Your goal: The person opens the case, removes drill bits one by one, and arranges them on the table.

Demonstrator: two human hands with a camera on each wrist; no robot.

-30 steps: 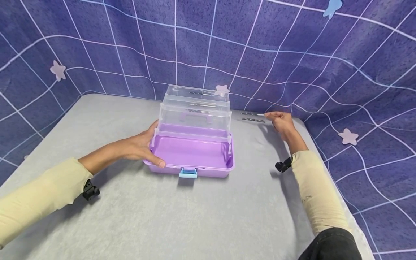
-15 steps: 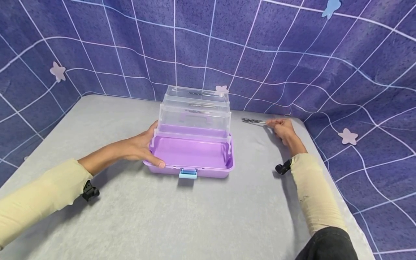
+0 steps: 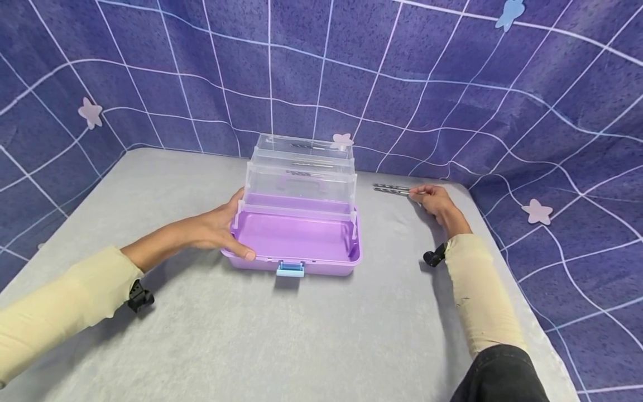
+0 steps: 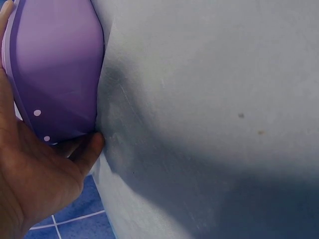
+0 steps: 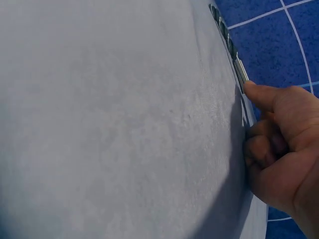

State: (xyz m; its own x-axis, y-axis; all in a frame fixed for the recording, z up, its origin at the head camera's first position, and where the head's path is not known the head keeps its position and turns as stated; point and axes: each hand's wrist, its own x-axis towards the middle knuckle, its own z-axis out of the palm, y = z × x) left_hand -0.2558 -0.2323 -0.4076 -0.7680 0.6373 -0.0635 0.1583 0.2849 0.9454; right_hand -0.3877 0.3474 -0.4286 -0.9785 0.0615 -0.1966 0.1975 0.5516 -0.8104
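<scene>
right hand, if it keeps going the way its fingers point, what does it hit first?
The right hand points left across the grey table. Its fingertips are already at the shank end of the drill bits. Beyond them lies the open purple toolbox, though whether it sits exactly in that line is unclear.

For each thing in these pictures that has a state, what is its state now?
purple box: open, clear trays fanned up behind the base.
blue latch: undone, at the box's front edge.
clear trays: raised; drill bits lie inside.
drill bits: two, lying flat on the grey table.
left hand: holds the box's left side.
right hand: fingers curled, fingertips on the bits' ends.
</scene>
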